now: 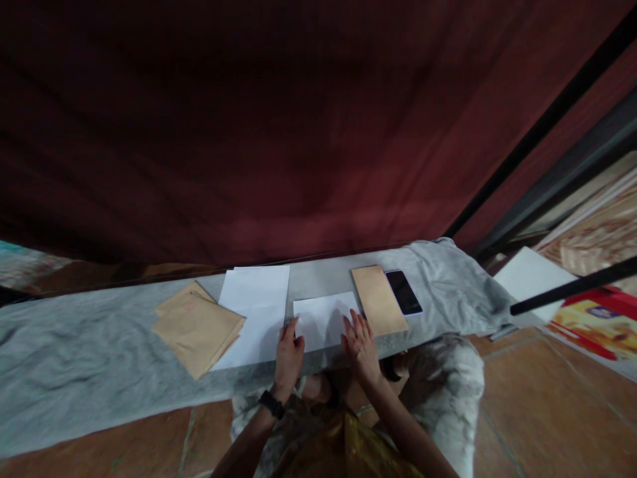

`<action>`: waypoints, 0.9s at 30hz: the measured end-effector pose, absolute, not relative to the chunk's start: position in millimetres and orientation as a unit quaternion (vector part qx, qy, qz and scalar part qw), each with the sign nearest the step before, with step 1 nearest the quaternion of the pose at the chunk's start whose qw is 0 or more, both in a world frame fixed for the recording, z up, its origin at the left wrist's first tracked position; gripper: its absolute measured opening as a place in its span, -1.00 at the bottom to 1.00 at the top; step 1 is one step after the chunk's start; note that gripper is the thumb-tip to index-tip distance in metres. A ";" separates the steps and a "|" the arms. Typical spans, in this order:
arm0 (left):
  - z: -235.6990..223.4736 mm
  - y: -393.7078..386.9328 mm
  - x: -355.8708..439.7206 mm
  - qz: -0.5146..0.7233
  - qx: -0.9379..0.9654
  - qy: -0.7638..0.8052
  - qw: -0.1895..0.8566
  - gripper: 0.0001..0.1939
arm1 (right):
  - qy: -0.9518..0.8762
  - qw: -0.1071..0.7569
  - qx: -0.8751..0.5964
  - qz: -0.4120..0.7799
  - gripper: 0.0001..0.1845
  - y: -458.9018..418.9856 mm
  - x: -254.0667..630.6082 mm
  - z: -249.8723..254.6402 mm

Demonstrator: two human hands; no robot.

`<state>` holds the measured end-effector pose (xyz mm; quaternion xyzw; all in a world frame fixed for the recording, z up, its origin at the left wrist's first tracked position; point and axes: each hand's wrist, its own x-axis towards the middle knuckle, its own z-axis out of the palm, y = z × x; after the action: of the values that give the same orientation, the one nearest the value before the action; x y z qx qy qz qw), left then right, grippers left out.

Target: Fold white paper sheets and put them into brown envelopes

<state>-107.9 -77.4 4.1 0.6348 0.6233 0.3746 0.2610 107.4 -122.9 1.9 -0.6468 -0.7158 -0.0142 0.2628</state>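
A white sheet of paper (321, 315), about half the size of the sheets beside it, lies flat in front of me. My left hand (289, 355) rests at its left edge with thumb and forefinger apart. Across from it, my right hand (361, 342) lies with fingers spread over the lower right corner of the sheet. To the left are larger white sheets (259, 292), partly covered by several brown envelopes (204, 328) lying askew. A stack of brown envelopes or cards (379, 299) sits just right of the small sheet.
A dark-screened phone (404, 292) lies right of the brown stack. Everything rests on a narrow bench covered with a grey cloth (99, 352). Behind it hangs a dark red curtain (298, 166). A red printed box (600, 322) and black bars are at the right.
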 end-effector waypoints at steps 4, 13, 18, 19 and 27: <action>6.9 -77.2 -107.1 0.366 0.653 0.622 0.231 -0.44 | -0.728 0.241 -0.642 0.002 -0.45 -118.7 96.1 -6.9; 12.3 -83.9 -71.2 0.249 0.794 0.544 0.109 -0.48 | -0.724 0.228 -0.651 -0.010 -0.43 -122.8 95.7 -16.3; -2.1 -74.0 -51.7 0.177 0.827 0.526 0.086 -0.45 | -0.715 0.243 -0.656 0.004 -0.48 -115.3 96.6 -15.1; -4.9 -72.4 -51.9 0.171 0.828 0.528 0.082 -0.45 | -0.711 0.248 -0.658 0.011 -0.48 -110.7 94.7 -14.0; -22.3 -62.7 -63.3 0.146 0.841 0.516 0.073 -0.36 | -0.760 0.240 -0.601 0.059 -0.51 -58.5 71.5 -8.2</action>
<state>-63.3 -62.7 -22.3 0.8407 0.5163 0.1461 0.0729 71.5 -58.5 -8.2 -0.6013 -0.7598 0.0588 0.2401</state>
